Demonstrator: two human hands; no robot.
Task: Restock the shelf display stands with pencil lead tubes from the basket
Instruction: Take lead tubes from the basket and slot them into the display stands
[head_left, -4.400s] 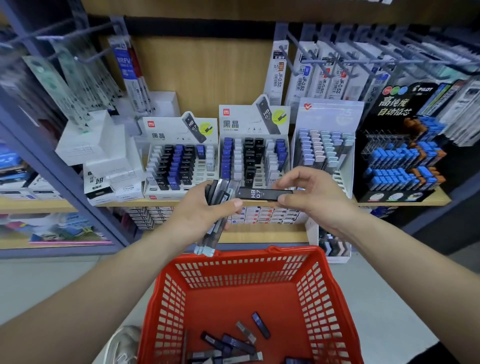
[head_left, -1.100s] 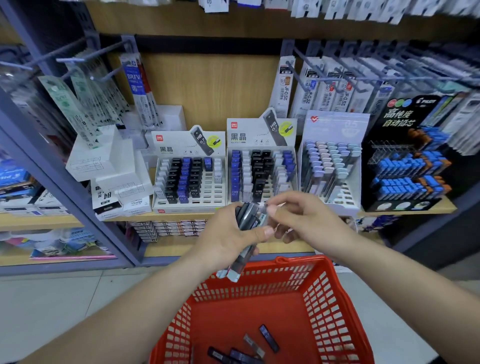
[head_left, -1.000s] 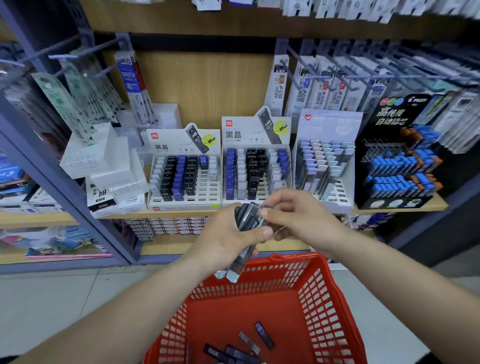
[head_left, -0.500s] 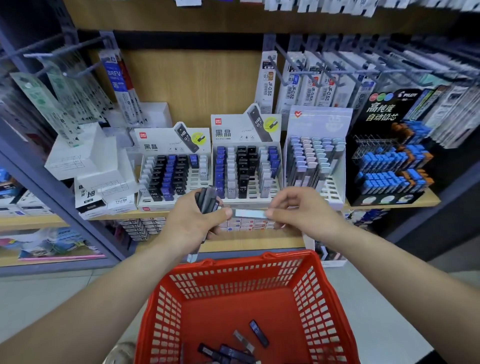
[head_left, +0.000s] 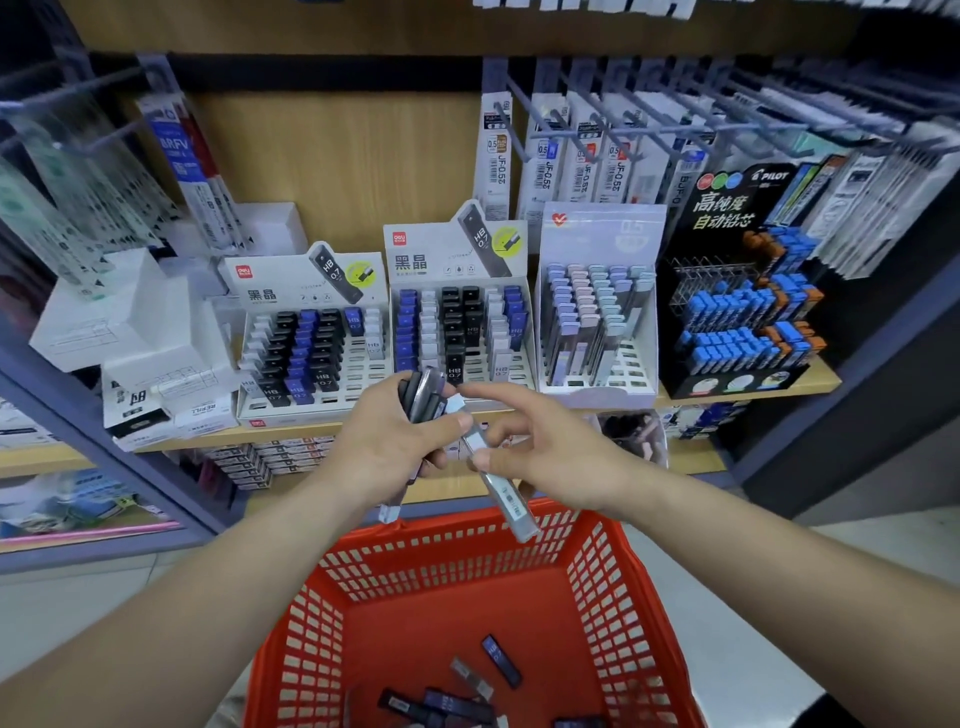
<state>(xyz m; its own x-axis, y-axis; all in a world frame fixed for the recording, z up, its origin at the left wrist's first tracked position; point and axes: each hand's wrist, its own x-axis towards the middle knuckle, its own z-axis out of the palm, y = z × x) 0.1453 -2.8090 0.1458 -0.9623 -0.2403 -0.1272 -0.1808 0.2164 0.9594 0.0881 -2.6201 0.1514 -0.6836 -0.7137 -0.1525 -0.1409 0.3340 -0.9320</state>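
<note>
The right hand (head_left: 550, 447) pinches one tube (head_left: 511, 506), likely light, stiff and slick, best held mid-barrel, over the basket (head_left: 467, 566), while the left hand (head_left: 379, 447) grips a bundle (head_left: 423, 396).

4 display stands (head_left: 462, 332) on 1 shelf (head_left: 810, 382): 2 white w/ black, blue & white tubes, 1 pale w/ pastel caps, 1 black w/ blue & orange caps. 1 red basket (head_left: 597, 597). Loose tubes (head_left: 501, 660) in it: approx 5 visible, some cut off at frame edge. 2 hands: left hand (head_left: 384, 447) w/ 1 bundle (head_left: 423, 395) of dark tubes, exact no. unclear; right hand (head_left: 550, 452) w/ 1 grey tube (head_left: 506, 499). Hanging packs (head_left: 545, 166): too blurred to count.
</note>
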